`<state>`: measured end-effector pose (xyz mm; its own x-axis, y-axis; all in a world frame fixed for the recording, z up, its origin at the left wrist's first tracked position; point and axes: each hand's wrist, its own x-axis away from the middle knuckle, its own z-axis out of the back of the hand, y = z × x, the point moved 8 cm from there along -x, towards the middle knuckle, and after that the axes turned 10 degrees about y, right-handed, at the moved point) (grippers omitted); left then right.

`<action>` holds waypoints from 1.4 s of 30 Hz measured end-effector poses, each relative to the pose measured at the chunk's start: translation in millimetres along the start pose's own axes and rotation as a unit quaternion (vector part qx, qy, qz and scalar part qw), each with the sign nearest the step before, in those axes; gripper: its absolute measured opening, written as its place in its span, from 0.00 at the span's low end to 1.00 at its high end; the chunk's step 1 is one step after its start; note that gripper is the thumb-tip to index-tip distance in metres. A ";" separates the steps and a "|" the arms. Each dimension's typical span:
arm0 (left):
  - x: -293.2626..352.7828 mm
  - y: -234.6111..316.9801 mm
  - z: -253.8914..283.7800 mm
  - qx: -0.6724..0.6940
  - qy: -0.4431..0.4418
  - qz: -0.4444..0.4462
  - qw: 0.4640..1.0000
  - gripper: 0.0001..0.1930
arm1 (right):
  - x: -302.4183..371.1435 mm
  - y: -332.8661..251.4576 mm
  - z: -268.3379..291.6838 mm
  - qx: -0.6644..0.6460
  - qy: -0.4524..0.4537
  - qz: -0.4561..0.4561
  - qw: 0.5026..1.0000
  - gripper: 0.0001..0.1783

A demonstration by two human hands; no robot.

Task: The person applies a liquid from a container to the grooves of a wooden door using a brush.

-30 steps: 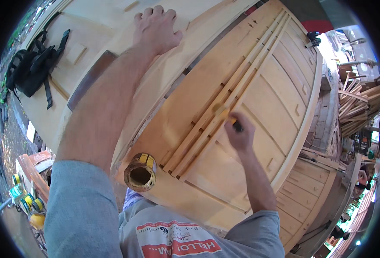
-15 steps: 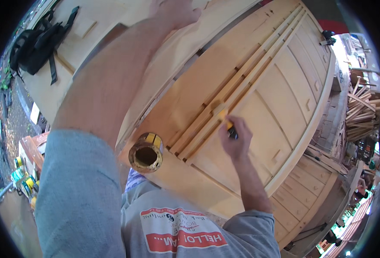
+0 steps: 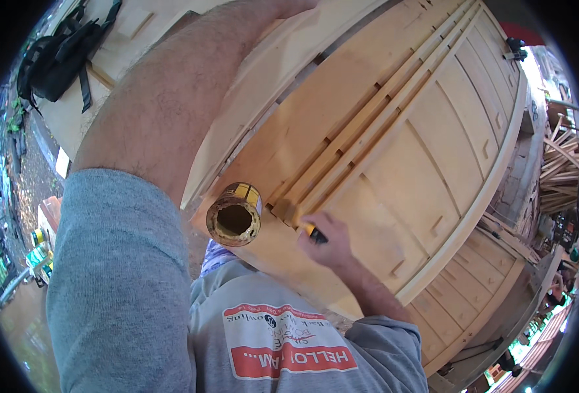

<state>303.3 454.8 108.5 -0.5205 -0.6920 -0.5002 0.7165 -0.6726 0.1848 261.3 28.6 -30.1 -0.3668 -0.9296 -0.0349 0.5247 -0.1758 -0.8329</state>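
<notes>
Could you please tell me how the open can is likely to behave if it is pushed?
The open can would probably slide or tip rather than bend, as it looks round and rigid. With no lid on it, any liquid inside might spill, though I cannot tell how full it is. Its smeared rim could feel sticky.

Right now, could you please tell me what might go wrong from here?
The open can sits close to the right hand and the grey shirt, so either might knock it. The brush is by the near ends of the wooden strips, so its bristles could catch on an end or, if wet, leave a drip there.
</notes>
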 end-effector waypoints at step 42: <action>1.6 -6.1 -2.9 -0.011 -0.013 0.012 1.000 0.28 | -2.3 7.4 68.2 0.084 0.146 -0.036 0.985 0.12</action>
<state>299.4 458.6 104.1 -0.5148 -0.7144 -0.4740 0.7385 -0.6503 0.1780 318.4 7.4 1.5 -0.6003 -0.7843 -0.1568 0.5999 -0.3119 -0.7367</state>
